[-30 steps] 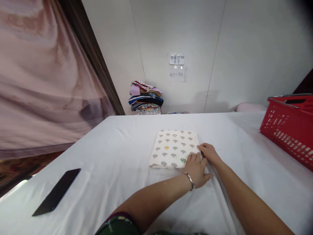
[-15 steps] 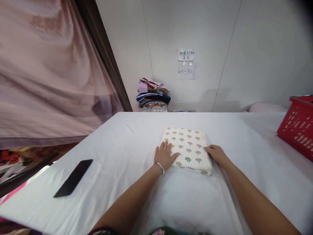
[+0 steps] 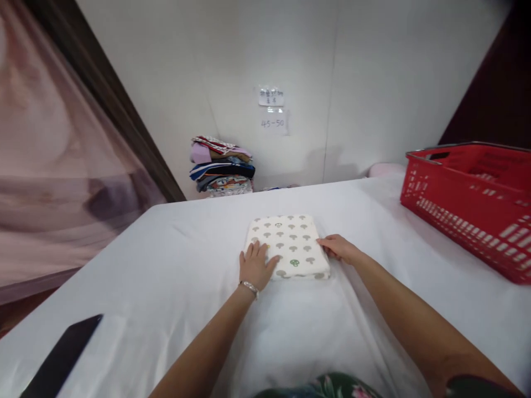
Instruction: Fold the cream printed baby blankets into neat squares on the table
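A folded white cloth [image 3: 286,243] with grey and green mushroom prints lies as a flat rectangle on the white-covered table [image 3: 186,265]. My left hand [image 3: 255,266], a bracelet at its wrist, rests with spread fingers on the cloth's left side. At the right edge my right hand [image 3: 339,247] has its fingers pressed together on the side of the cloth. The fingers on the far side of that edge are partly hidden.
A red plastic basket [image 3: 468,204] stands at the table's right side. On the left lies a flat black object [image 3: 62,356]. Behind the far edge a stack of folded clothes [image 3: 224,168] leans near the wall [image 3: 369,83], below two paper notes [image 3: 271,113]. A pink curtain [image 3: 50,182] hangs at left.
My view has turned to the right, so more of the red basket shows. Both hands keep their places on the cloth, whose near right corner looks flatter and straighter now.
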A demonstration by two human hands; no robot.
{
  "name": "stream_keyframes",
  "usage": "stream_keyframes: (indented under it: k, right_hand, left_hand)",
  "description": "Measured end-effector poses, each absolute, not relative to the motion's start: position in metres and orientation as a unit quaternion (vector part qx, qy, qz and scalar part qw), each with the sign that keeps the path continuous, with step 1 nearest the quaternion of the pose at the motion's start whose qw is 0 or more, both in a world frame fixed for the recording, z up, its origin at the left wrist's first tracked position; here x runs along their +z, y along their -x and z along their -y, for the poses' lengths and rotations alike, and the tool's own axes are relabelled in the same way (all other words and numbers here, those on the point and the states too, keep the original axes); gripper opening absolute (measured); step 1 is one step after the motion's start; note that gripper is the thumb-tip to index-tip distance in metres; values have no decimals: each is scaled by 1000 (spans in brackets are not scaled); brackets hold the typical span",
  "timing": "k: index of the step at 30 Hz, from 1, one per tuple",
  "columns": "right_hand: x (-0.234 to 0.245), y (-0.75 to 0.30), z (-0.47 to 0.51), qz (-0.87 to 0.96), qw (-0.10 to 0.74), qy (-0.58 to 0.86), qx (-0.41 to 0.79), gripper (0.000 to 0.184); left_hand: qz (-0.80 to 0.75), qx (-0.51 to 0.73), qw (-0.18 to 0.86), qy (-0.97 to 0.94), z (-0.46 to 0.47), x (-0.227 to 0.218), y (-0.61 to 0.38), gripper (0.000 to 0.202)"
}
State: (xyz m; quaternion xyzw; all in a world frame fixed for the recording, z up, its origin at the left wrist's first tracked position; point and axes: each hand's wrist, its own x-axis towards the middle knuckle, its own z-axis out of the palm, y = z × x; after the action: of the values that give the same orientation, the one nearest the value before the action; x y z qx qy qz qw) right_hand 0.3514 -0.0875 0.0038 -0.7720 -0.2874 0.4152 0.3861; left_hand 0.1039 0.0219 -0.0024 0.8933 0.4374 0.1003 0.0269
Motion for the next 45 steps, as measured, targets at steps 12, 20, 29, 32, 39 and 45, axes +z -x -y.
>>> stream_keyframes:
  k: [12, 20, 29, 32, 39, 45]
  right_hand:
    - [0, -352, 104, 307, 418, 703, 486, 41]
    - [-7, -358, 107, 293, 461, 728, 414, 20]
    - [-14, -354, 102, 293, 441, 733, 428, 20]
    - [-16, -355, 100, 290, 452, 724, 432, 14]
    - [-19, -352, 98, 279, 491, 719, 406, 7]
    - [-19, -346, 94, 285, 517, 727, 351, 4]
  left_hand:
    - [-178, 212, 133, -952, 45, 11, -172, 28]
    - [-344, 99, 198, -912, 21, 29, -220, 35]
    - [-389, -67, 140, -908, 13, 35, -254, 57]
    - [-392, -77, 141, -906, 10, 34, -254, 54]
    - [-400, -77, 148, -901, 9, 35, -258, 41]
    - [-393, -24, 157, -906, 11, 29, -253, 35]
